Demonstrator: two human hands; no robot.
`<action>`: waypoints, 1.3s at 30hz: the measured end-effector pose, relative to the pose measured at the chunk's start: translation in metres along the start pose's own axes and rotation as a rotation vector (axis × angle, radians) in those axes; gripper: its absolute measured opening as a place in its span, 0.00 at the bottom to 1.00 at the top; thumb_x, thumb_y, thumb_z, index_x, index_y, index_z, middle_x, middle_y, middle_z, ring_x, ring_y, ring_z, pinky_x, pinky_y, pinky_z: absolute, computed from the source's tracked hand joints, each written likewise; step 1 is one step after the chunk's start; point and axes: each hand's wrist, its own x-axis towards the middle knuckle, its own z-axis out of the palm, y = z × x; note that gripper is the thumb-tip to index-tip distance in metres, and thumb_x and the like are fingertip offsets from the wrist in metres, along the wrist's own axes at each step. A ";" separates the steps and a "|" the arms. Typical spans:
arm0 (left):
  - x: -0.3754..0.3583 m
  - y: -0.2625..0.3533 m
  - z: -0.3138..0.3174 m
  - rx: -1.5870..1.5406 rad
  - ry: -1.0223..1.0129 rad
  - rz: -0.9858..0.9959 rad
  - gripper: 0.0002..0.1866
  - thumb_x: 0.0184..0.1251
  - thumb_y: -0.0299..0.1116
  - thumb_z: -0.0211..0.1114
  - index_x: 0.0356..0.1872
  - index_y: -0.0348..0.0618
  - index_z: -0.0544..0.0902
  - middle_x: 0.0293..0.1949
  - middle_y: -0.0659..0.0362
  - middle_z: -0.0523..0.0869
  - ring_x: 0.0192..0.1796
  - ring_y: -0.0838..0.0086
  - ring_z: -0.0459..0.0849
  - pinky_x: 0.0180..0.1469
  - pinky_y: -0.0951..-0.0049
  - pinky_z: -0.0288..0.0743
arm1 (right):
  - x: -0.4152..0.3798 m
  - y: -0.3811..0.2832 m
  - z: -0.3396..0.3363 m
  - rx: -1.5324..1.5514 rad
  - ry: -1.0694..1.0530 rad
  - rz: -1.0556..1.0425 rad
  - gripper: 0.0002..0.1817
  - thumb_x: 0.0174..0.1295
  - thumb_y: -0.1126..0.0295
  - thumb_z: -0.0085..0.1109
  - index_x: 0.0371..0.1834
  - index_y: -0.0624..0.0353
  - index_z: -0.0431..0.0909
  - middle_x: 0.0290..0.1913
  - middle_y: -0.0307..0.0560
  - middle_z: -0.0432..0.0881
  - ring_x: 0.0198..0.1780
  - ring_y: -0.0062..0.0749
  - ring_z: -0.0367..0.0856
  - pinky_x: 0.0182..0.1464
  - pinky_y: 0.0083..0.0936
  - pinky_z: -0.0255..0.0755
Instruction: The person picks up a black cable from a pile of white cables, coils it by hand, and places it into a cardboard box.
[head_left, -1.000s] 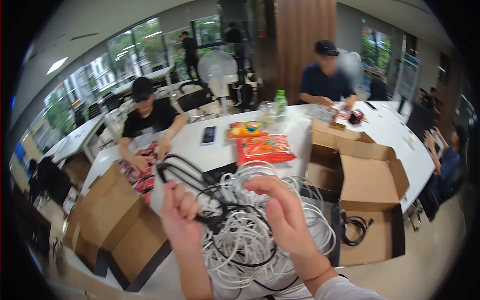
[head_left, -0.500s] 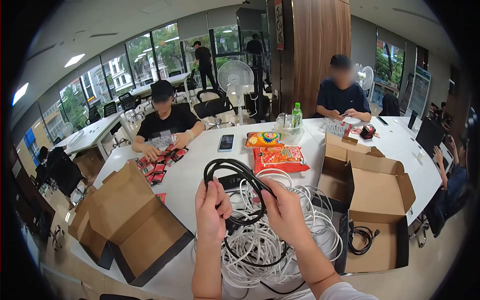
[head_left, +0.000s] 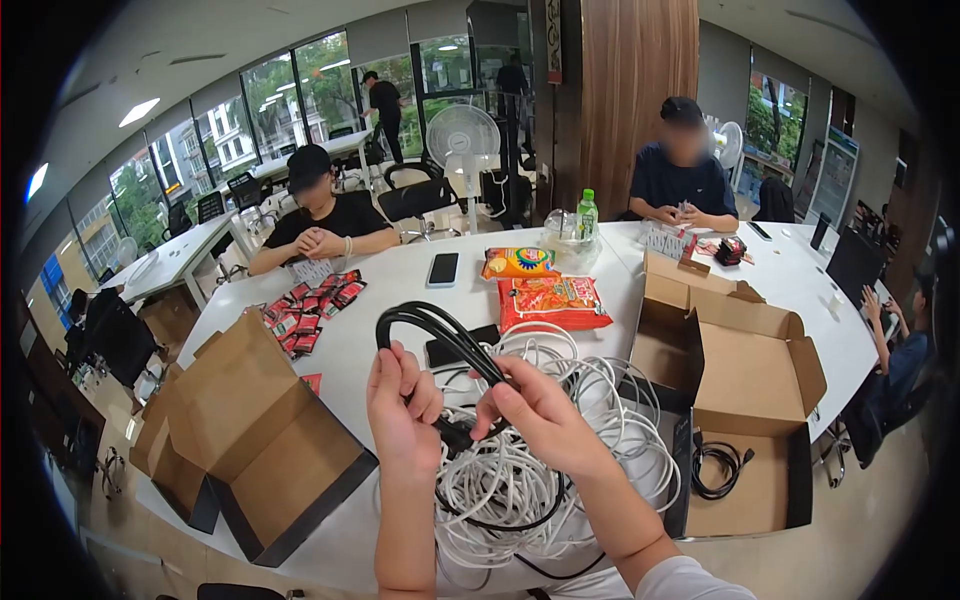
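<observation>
A black cable (head_left: 440,325) is looped in a coil between both hands above the table. My left hand (head_left: 405,415) has its fingers curled round the coil's left side. My right hand (head_left: 535,410) grips the coil's right side between thumb and fingers. Beneath the hands lies a large tangle of white cables (head_left: 510,500), with some black cable running through it. A black phone-like object, partly hidden by the coil, rests behind the tangle. Another coiled black cable (head_left: 720,470) lies inside the open cardboard box (head_left: 760,510) on the right.
An open cardboard box (head_left: 290,480) stands on the left. Snack bags (head_left: 555,303), a phone (head_left: 443,270) and a green-capped bottle (head_left: 587,215) are at the back of the white table (head_left: 390,270). Two people sit across, near red packets (head_left: 300,320); another is at the far right.
Both hands and the black coil have shifted slightly left, and the coil is now tilted and narrower. The person across on the left has brought their hands together above the red packets.
</observation>
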 end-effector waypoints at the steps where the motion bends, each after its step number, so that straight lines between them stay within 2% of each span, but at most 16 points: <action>1: 0.000 0.000 0.000 -0.018 0.003 -0.009 0.10 0.77 0.41 0.50 0.40 0.48 0.75 0.20 0.71 0.60 0.17 0.87 0.54 0.18 0.82 0.47 | 0.001 0.000 0.001 0.008 -0.002 -0.004 0.14 0.75 0.67 0.42 0.55 0.65 0.67 0.26 0.37 0.72 0.29 0.19 0.75 0.36 0.18 0.72; 4: 0.002 -0.002 0.003 -0.075 -0.021 -0.090 0.10 0.77 0.42 0.50 0.40 0.48 0.75 0.21 0.71 0.62 0.17 0.87 0.55 0.18 0.82 0.48 | 0.003 -0.002 -0.010 0.098 -0.030 0.077 0.14 0.74 0.67 0.44 0.55 0.64 0.68 0.26 0.35 0.70 0.28 0.17 0.73 0.34 0.18 0.71; 8: 0.002 -0.010 0.005 -0.052 -0.002 -0.113 0.11 0.75 0.38 0.53 0.30 0.50 0.68 0.19 0.72 0.59 0.15 0.88 0.55 0.16 0.82 0.49 | -0.002 -0.005 -0.008 0.109 -0.018 0.049 0.14 0.74 0.67 0.44 0.54 0.65 0.69 0.25 0.34 0.68 0.26 0.18 0.68 0.32 0.18 0.67; 12: -0.001 -0.012 0.008 -0.069 0.056 -0.113 0.12 0.74 0.36 0.54 0.27 0.50 0.66 0.19 0.72 0.59 0.15 0.89 0.55 0.15 0.83 0.49 | -0.015 -0.014 0.012 -0.183 0.064 -0.033 0.15 0.71 0.68 0.49 0.56 0.65 0.69 0.29 0.35 0.72 0.27 0.16 0.70 0.30 0.18 0.68; 13: -0.002 -0.012 0.004 -0.095 0.049 -0.105 0.12 0.74 0.36 0.54 0.28 0.50 0.67 0.19 0.72 0.60 0.15 0.89 0.55 0.15 0.83 0.49 | -0.017 -0.013 0.017 -0.308 0.073 -0.106 0.16 0.68 0.70 0.52 0.56 0.66 0.69 0.28 0.42 0.76 0.26 0.24 0.75 0.29 0.22 0.69; 15: -0.001 -0.017 0.004 -0.012 0.109 -0.041 0.10 0.74 0.36 0.55 0.30 0.50 0.69 0.18 0.71 0.60 0.14 0.89 0.56 0.14 0.83 0.49 | -0.021 -0.011 0.028 -0.485 0.068 -0.273 0.16 0.66 0.70 0.55 0.54 0.66 0.71 0.28 0.46 0.77 0.25 0.26 0.75 0.29 0.21 0.68; 16: 0.003 -0.021 -0.001 -0.157 0.118 -0.099 0.09 0.74 0.38 0.54 0.31 0.51 0.71 0.16 0.72 0.59 0.13 0.88 0.54 0.13 0.82 0.48 | -0.023 -0.009 0.033 -0.574 0.065 -0.356 0.16 0.65 0.70 0.56 0.53 0.66 0.72 0.28 0.48 0.77 0.24 0.27 0.75 0.29 0.20 0.67; 17: 0.004 -0.017 -0.004 -0.109 0.046 -0.112 0.09 0.74 0.38 0.54 0.31 0.52 0.71 0.15 0.72 0.58 0.12 0.88 0.54 0.12 0.81 0.48 | -0.025 -0.002 0.037 -0.722 0.034 -0.376 0.17 0.60 0.70 0.62 0.50 0.65 0.74 0.27 0.51 0.76 0.24 0.36 0.77 0.29 0.24 0.69; 18: 0.004 -0.012 -0.003 -0.061 -0.026 -0.126 0.09 0.74 0.39 0.54 0.32 0.53 0.72 0.14 0.72 0.57 0.12 0.87 0.53 0.12 0.81 0.48 | -0.027 -0.001 0.042 -0.772 0.016 -0.458 0.17 0.58 0.69 0.64 0.49 0.64 0.75 0.27 0.50 0.76 0.24 0.37 0.76 0.29 0.25 0.69; 20: 0.000 -0.009 0.004 -0.036 0.038 -0.086 0.08 0.75 0.40 0.53 0.35 0.53 0.73 0.13 0.73 0.53 0.12 0.88 0.50 0.13 0.80 0.46 | -0.029 0.001 0.056 -0.871 -0.021 -0.621 0.18 0.55 0.67 0.66 0.47 0.63 0.76 0.26 0.48 0.76 0.24 0.38 0.76 0.29 0.27 0.70; 24: -0.006 -0.005 0.009 -0.096 0.030 -0.033 0.10 0.76 0.44 0.51 0.37 0.51 0.74 0.12 0.72 0.53 0.12 0.87 0.47 0.15 0.80 0.45 | -0.034 0.016 0.072 -1.006 -0.086 -0.708 0.22 0.54 0.63 0.65 0.49 0.64 0.76 0.27 0.42 0.76 0.27 0.31 0.76 0.30 0.25 0.69; 27: -0.004 -0.004 0.006 -0.125 -0.007 -0.018 0.12 0.77 0.46 0.49 0.36 0.52 0.74 0.12 0.72 0.53 0.12 0.86 0.47 0.15 0.80 0.45 | -0.035 0.014 0.073 -1.047 -0.102 -0.676 0.25 0.55 0.61 0.63 0.52 0.66 0.75 0.32 0.42 0.76 0.33 0.31 0.76 0.36 0.25 0.70; 30: 0.000 -0.003 0.001 -0.158 -0.049 -0.011 0.14 0.77 0.46 0.47 0.35 0.52 0.73 0.12 0.72 0.53 0.11 0.86 0.47 0.14 0.80 0.45 | -0.034 0.006 0.068 -0.968 -0.125 -0.646 0.25 0.57 0.61 0.63 0.53 0.66 0.75 0.39 0.48 0.76 0.39 0.37 0.75 0.43 0.30 0.69; 33: 0.004 0.000 -0.007 -0.206 -0.096 -0.019 0.15 0.78 0.47 0.45 0.33 0.52 0.72 0.12 0.71 0.53 0.11 0.85 0.47 0.14 0.80 0.45 | -0.028 0.006 0.058 -0.693 -0.137 -0.703 0.21 0.58 0.64 0.62 0.52 0.65 0.76 0.43 0.51 0.75 0.43 0.41 0.73 0.47 0.34 0.67; 37: 0.000 0.006 -0.001 -0.299 -0.051 -0.033 0.16 0.79 0.46 0.44 0.32 0.52 0.71 0.12 0.71 0.53 0.12 0.85 0.46 0.13 0.81 0.46 | -0.023 -0.011 0.043 -0.676 0.029 -0.669 0.15 0.57 0.69 0.60 0.46 0.64 0.79 0.42 0.51 0.75 0.43 0.42 0.73 0.47 0.33 0.67; 39: -0.005 0.008 0.005 -0.251 -0.034 0.029 0.16 0.79 0.47 0.44 0.31 0.52 0.69 0.13 0.72 0.53 0.12 0.86 0.46 0.15 0.81 0.45 | -0.027 -0.021 0.035 -0.762 0.141 -0.523 0.14 0.58 0.69 0.59 0.46 0.64 0.79 0.40 0.50 0.77 0.42 0.41 0.74 0.47 0.33 0.67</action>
